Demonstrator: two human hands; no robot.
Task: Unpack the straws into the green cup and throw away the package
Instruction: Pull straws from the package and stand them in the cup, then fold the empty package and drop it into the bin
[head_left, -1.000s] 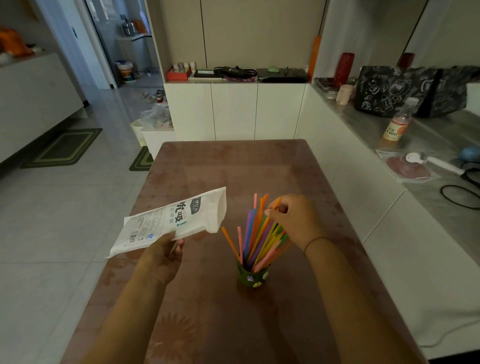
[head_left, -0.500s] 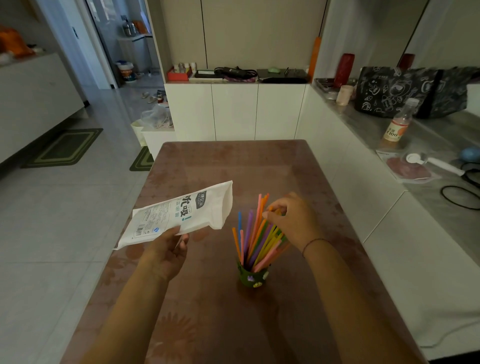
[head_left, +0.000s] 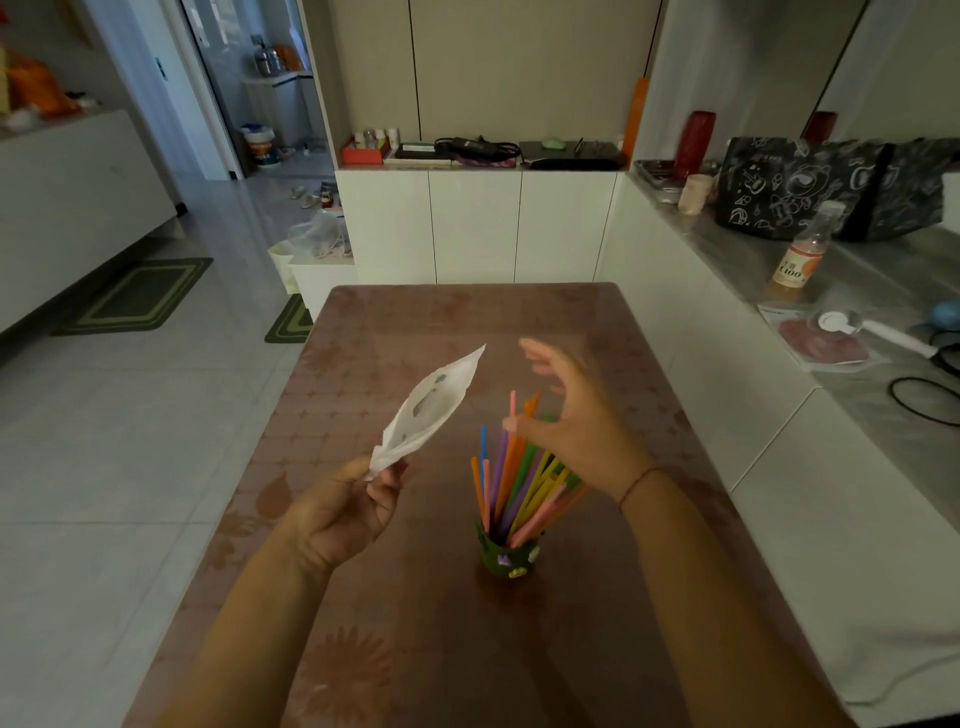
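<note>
A small green cup (head_left: 506, 558) stands on the brown table (head_left: 467, 332), full of coloured straws (head_left: 511, 473) that fan upward. My right hand (head_left: 576, 421) hovers just above and right of the straw tops, fingers spread, holding nothing. My left hand (head_left: 345, 506) pinches the bottom corner of the white straw package (head_left: 428, 410), which points up and away, edge-on to the camera, left of the cup. The package looks flat.
A white bin with a plastic bag (head_left: 317, 239) sits on the floor beyond the table's far left corner. White cabinets (head_left: 478, 223) stand behind the table. A counter on the right holds a bottle (head_left: 797, 252) and a dark bag (head_left: 810, 182).
My right hand let go of the straws and opened above them. My left hand turned the package from flat and sideways to edge-on, pointing up and away.
</note>
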